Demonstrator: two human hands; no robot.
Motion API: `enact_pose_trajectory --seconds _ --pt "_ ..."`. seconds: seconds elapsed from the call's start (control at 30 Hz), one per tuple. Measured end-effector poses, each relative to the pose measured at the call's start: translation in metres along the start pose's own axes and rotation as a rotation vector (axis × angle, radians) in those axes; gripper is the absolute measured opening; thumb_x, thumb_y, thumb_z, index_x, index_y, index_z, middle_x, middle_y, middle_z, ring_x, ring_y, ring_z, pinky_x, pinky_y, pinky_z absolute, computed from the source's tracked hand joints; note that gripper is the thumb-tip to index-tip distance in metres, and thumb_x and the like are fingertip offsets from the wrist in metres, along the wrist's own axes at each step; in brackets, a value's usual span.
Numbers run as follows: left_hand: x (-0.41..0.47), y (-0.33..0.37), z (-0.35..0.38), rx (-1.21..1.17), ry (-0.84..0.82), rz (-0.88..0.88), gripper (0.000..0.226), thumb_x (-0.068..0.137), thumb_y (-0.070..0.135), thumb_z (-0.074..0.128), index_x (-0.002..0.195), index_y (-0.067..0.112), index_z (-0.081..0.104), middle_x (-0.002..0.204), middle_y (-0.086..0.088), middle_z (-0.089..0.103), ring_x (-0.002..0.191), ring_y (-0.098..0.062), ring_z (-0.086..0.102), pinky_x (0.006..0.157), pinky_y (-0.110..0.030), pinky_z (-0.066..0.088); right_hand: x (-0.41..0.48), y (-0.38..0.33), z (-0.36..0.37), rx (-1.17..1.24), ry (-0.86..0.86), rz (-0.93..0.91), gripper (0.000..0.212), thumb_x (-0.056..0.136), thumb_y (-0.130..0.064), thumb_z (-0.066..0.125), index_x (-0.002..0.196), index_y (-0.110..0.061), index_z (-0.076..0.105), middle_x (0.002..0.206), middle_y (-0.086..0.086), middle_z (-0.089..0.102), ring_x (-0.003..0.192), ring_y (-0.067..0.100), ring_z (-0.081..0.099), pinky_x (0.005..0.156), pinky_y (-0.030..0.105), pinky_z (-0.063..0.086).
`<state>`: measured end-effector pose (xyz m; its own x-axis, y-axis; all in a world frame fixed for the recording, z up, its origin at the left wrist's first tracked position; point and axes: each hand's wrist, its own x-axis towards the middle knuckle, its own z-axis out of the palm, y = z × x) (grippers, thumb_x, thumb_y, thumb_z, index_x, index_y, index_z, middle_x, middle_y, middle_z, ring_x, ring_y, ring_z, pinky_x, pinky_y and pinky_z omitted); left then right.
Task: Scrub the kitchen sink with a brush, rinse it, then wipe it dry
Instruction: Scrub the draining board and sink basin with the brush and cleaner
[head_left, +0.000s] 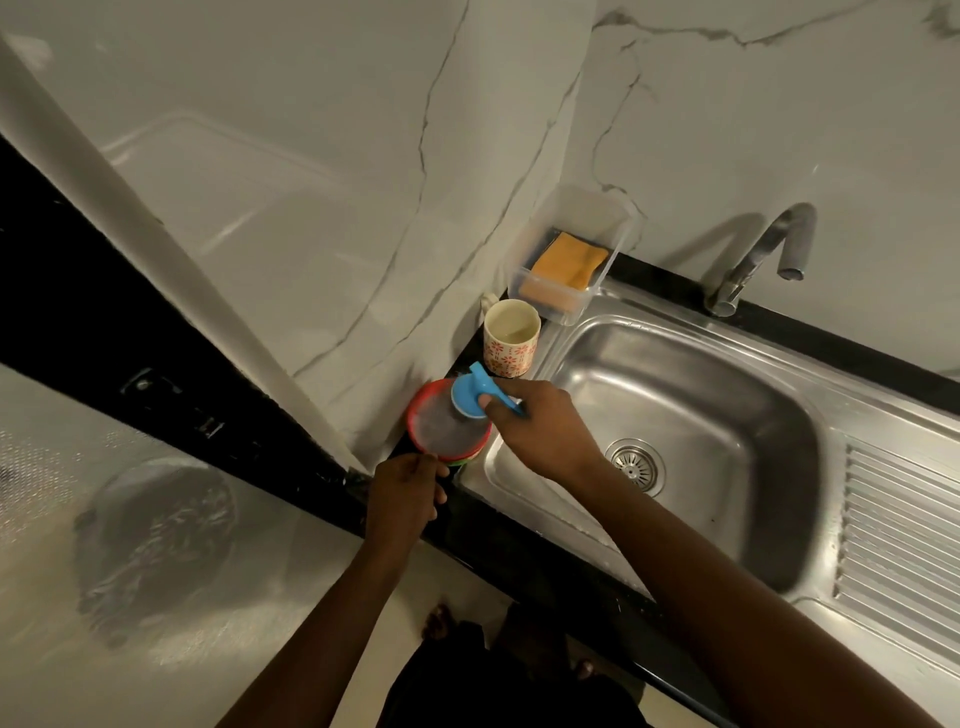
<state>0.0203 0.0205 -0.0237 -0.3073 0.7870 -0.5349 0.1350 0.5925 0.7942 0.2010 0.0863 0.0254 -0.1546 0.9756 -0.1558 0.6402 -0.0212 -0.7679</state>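
A steel sink with a round drain strainer is set in a black counter, right of centre. My right hand grips a blue brush by its handle, with the brush head pressed into a round red-rimmed container on the counter at the sink's left edge. My left hand pinches that container's near rim. A curved tap stands behind the basin.
A patterned mug stands at the sink's back left corner. Behind it a clear plastic box holds an orange sponge. A ribbed drainboard lies to the right. Marble walls close the corner at the left.
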Motion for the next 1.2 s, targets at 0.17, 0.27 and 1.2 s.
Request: enact_pose_trajectory --seconds 0.17,0.27,1.2 --pt "0.000 -0.001 0.000 0.046 0.005 0.040 0.029 0.105 0.021 0.054 0.085 0.009 0.072 0.062 -0.008 0.066 0.051 -0.017 0.055 0.052 -0.028 0.045 -0.017 0.043 -0.024 0.063 0.107 0.192 0.029 0.098 -0.045 0.067 0.124 -0.035 0.075 0.066 -0.010 0.067 0.047 0.004 0.056 0.046 0.016 0.039" --pt "-0.001 -0.001 0.000 0.068 0.005 0.069 0.028 0.105 0.021 0.054 0.086 0.009 0.072 0.063 -0.009 0.066 0.051 -0.016 0.055 0.050 -0.028 0.045 -0.023 0.068 -0.023 0.027 0.131 0.280 0.037 0.094 -0.044 0.072 0.130 -0.034 0.073 0.071 -0.011 0.069 0.054 0.007 0.062 0.049 0.022 0.044" --pt "-0.034 0.009 0.032 0.119 -0.154 0.065 0.029 0.104 0.021 0.060 0.081 0.011 0.074 0.057 -0.004 0.063 0.049 -0.016 0.053 0.049 -0.026 0.043 -0.022 0.107 0.039 0.382 0.194 0.310 0.035 0.091 -0.033 0.079 0.126 -0.033 0.075 0.087 -0.009 0.078 0.067 -0.005 0.066 0.060 0.018 0.047"
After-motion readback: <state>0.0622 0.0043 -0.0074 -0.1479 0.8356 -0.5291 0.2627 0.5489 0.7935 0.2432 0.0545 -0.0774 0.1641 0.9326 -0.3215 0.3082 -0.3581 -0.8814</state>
